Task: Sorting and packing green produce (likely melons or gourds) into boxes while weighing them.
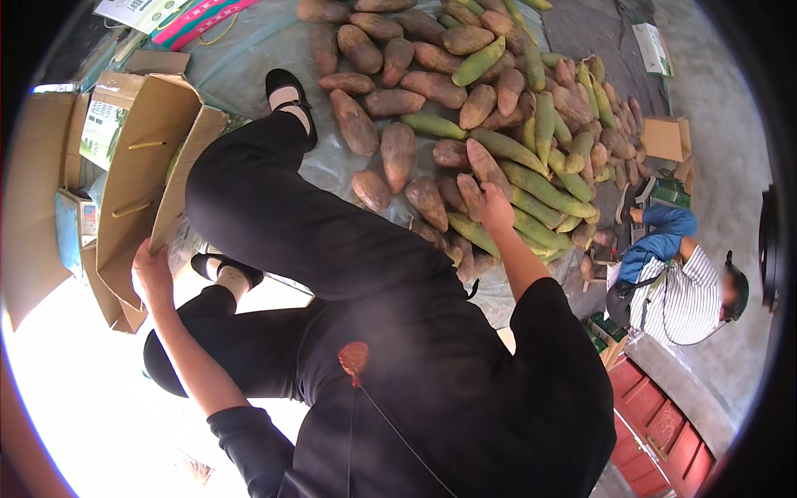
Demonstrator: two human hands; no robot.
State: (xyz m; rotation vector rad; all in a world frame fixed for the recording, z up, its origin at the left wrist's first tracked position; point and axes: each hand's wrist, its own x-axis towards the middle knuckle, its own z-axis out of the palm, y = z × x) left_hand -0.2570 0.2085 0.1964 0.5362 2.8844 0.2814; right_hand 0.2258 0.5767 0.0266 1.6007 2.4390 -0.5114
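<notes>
My right hand (498, 209) is at the near side of a big heap of root vegetables, fingers closed round a small reddish-brown root vegetable (471, 195). Around it lie more thick, tapered reddish-brown roots (398, 156) and long green radish-like ones (531, 179), heaped on a plastic sheet (241, 58). To the left, the fingers of my left hand (153, 275) pinch the lower edge of an open cardboard box (149, 187) with rope handles. What lies inside the box is mostly hidden by its flaps and my leg.
My black-trousered legs (332, 216) spread between box and heap. More cardboard (37, 191) stands at the far left. At the right, a seated person (681, 290) in a striped shirt works near small boxes (668, 139). A red door (656, 415) is at the lower right.
</notes>
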